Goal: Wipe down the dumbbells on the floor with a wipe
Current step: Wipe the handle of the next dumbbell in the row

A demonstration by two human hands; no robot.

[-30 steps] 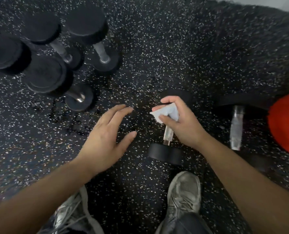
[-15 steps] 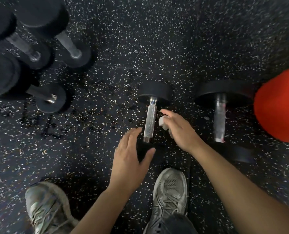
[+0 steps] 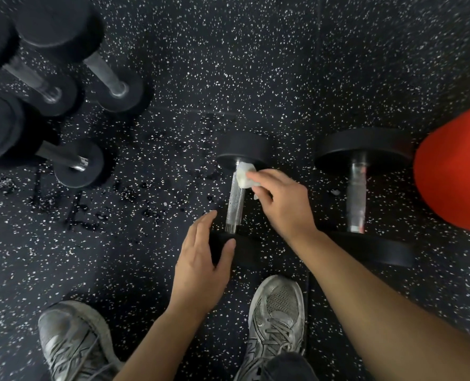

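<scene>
A small black dumbbell (image 3: 236, 207) with a knurled metal handle lies on the speckled floor in front of me. My right hand (image 3: 282, 204) pinches a white wipe (image 3: 244, 174) and presses it on the far end of the handle, near the far head. My left hand (image 3: 201, 259) rests on the near head with fingers spread over it. A second, larger dumbbell (image 3: 357, 199) lies parallel to the right, untouched.
Several more black dumbbells (image 3: 49, 86) stand clustered at the upper left. Wet marks (image 3: 71, 210) darken the floor beside them. A red rounded object (image 3: 456, 171) sits at the right edge. My two grey shoes (image 3: 279, 314) are planted below the hands.
My right hand has slid the wipe up the handle from its lower part to the far end. My left hand has settled on the near head. The camera has shifted slightly.
</scene>
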